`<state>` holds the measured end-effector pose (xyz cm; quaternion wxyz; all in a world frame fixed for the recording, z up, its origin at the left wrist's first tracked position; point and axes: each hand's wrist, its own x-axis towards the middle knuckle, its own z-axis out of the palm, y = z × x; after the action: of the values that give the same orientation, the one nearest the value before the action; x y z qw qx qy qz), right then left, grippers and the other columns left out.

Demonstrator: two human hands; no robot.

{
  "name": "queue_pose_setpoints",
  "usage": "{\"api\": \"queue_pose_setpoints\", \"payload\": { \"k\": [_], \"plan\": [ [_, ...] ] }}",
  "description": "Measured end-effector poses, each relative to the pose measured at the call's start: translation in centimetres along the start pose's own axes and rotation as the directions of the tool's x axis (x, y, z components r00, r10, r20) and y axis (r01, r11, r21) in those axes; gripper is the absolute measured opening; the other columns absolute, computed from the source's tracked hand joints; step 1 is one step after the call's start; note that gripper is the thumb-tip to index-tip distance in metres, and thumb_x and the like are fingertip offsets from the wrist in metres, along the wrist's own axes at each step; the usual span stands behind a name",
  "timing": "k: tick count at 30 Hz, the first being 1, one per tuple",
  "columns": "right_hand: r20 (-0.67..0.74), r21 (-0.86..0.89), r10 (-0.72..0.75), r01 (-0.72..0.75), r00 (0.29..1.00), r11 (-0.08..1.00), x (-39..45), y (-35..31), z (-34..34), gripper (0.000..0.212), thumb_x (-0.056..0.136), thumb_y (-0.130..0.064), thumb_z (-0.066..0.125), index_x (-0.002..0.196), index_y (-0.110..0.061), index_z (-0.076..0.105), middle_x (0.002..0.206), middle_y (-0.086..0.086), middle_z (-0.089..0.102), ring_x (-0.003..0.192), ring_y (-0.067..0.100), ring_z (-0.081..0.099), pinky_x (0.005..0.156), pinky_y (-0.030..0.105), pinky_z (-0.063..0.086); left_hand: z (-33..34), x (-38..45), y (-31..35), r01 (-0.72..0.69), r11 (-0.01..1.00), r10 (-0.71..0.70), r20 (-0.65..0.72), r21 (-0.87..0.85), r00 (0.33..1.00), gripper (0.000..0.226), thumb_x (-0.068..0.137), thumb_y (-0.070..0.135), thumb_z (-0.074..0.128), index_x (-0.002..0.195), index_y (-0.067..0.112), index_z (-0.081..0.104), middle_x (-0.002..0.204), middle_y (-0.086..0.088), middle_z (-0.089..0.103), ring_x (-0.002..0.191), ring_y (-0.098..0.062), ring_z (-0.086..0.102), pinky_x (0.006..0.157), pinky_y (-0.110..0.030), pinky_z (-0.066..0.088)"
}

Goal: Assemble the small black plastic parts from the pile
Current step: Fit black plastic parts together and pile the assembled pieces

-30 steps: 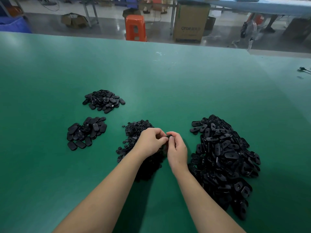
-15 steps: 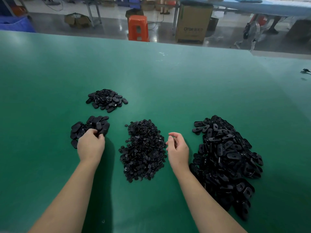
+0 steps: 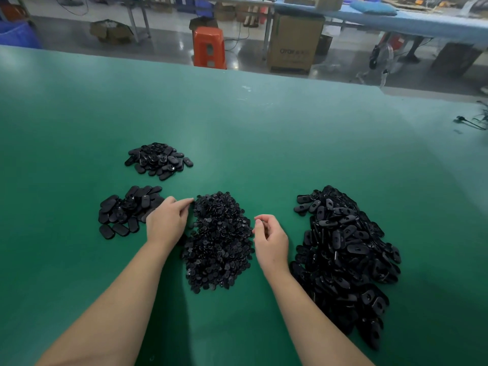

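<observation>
While the green counter carries four heaps of black plastic parts, both hands work near its middle. At the centre lies the pile of small round parts. At 3 o'clock from it, apart from it, is the big pile of oval parts, each with a hole. At 9 o'clock lies a flat group of oval pieces, and at 11 o'clock, further away, another small heap.

The left hand lies between the flat group and the round parts, its back turned up. Its fingers reach to the upper left edge of the round pile and touch it there; they are bent a little, and I cannot tell if they pinch a part. The right hand is just beside the right edge of the same pile, with fingers curled inward toward the thumb. Something small and dark seems to sit between them, but it is too small to be sure.

Behind the counter, at 12 o'clock, stand an orange stool and a cardboard box on the floor. A black cable lies on the counter at 2 o'clock.

Half a second before, the left hand was on the flat group of oval pieces; now it has moved right to the round parts. The right hand is almost where it was.
</observation>
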<state>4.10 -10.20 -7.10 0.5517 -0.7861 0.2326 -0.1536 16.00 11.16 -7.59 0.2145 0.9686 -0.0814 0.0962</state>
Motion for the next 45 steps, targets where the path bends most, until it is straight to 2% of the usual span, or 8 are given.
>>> {"api": "queue_pose_setpoints", "payload": {
  "k": [7, 16, 18, 20, 23, 26, 28, 45],
  "plan": [
    [0.025, -0.031, 0.017, -0.016, 1.0, 0.999, -0.1, -0.1, -0.1, 0.019, 0.1, -0.016, 0.053, 0.092, -0.03, 0.061, 0.076, 0.0, 0.068, 0.047, 0.005, 0.041, 0.049, 0.028, 0.038, -0.1, -0.5, 0.2, -0.019, 0.998, 0.017, -0.047, -0.057, 0.999, 0.017, 0.097, 0.027, 0.066, 0.107, 0.028, 0.079, 0.07, 0.008, 0.054, 0.06, -0.016, 0.054, 0.047, -0.028, 0.043],
    [0.273, -0.216, 0.075, -0.015, 0.959, 0.976, 1.1, -1.4, -1.6, 0.01, 0.099, -0.024, 0.057, 0.093, -0.028, 0.063, 0.083, -0.01, 0.067, 0.071, 0.005, 0.061, 0.068, 0.024, 0.054, 0.2, -0.3, 0.1, 0.009, 0.999, -0.01, -0.052, -0.033, 0.999, 0.015, 0.099, 0.028, 0.061, 0.101, 0.026, 0.075, 0.081, 0.008, 0.064, 0.068, -0.015, 0.06, 0.05, -0.026, 0.043],
    [0.292, -0.331, 0.047, 0.054, 0.955, 0.942, 2.5, -2.2, -2.7, 0.012, 0.1, -0.026, 0.056, 0.092, -0.025, 0.065, 0.082, -0.009, 0.069, 0.064, 0.006, 0.062, 0.059, 0.022, 0.054, 0.4, -0.2, 0.1, 0.03, 0.999, -0.032, -0.058, -0.032, 0.998, 0.017, 0.1, 0.026, 0.057, 0.101, 0.022, 0.073, 0.087, 0.005, 0.067, 0.072, -0.016, 0.061, 0.053, -0.026, 0.041],
    [0.247, -0.576, -0.047, 0.185, 0.968, 0.796, 4.3, -2.8, -4.2, 0.014, 0.102, -0.024, 0.053, 0.102, -0.025, 0.067, 0.09, -0.01, 0.069, 0.065, 0.005, 0.06, 0.056, 0.017, 0.048, 0.6, -0.2, 0.0, 0.046, 0.998, -0.049, -0.056, -0.038, 0.997, 0.017, 0.101, 0.024, 0.055, 0.1, 0.019, 0.072, 0.089, 0.004, 0.067, 0.073, -0.016, 0.061, 0.054, -0.027, 0.041],
    [0.229, -0.861, -0.097, 0.248, 0.969, 0.444, 7.1, -2.9, -6.8, 0.023, 0.101, -0.021, 0.052, 0.12, -0.019, 0.064, 0.114, 0.002, 0.063, 0.099, 0.02, 0.062, 0.079, 0.031, 0.052, 0.6, -0.1, -0.1, 0.066, 0.997, -0.068, -0.044, -0.051, 0.997, 0.017, 0.1, 0.023, 0.054, 0.097, 0.017, 0.07, 0.086, 0.005, 0.065, 0.07, -0.015, 0.058, 0.053, -0.027, 0.041],
    [0.241, -0.963, 0.0, 0.24, 0.97, 0.125, 9.0, -2.4, -8.5, 0.027, 0.096, -0.021, 0.056, 0.122, -0.018, 0.061, 0.121, 0.006, 0.057, 0.114, 0.028, 0.054, 0.092, 0.038, 0.045, 0.6, 0.0, -0.1, 0.083, 0.994, -0.086, -0.04, -0.069, 0.996, 0.016, 0.098, 0.023, 0.055, 0.095, 0.017, 0.069, 0.084, 0.006, 0.062, 0.069, -0.015, 0.057, 0.054, -0.028, 0.04],
    [0.25, -0.967, 0.031, 0.248, 0.968, 0.059, 9.6, -2.1, -8.8, 0.028, 0.095, -0.021, 0.056, 0.122, -0.019, 0.061, 0.122, 0.006, 0.056, 0.117, 0.029, 0.053, 0.096, 0.04, 0.043, 0.6, 0.0, -0.1, 0.089, 0.994, -0.092, -0.037, -0.067, 0.995, 0.015, 0.098, 0.024, 0.055, 0.094, 0.018, 0.068, 0.083, 0.007, 0.061, 0.069, -0.014, 0.056, 0.055, -0.028, 0.038],
    [0.272, -0.941, 0.111, 0.24, 0.956, 0.237, 10.4, -2.2, -9.5, 0.035, 0.098, -0.034, 0.064, 0.122, -0.009, 0.059, 0.121, 0.013, 0.054, 0.114, 0.033, 0.054, 0.09, 0.041, 0.048, 0.7, 0.0, -0.1, 0.088, 0.994, -0.09, -0.03, -0.059, 0.996, 0.014, 0.098, 0.025, 0.055, 0.094, 0.019, 0.067, 0.084, 0.006, 0.062, 0.068, -0.015, 0.058, 0.054, -0.027, 0.036]
  ]
}}
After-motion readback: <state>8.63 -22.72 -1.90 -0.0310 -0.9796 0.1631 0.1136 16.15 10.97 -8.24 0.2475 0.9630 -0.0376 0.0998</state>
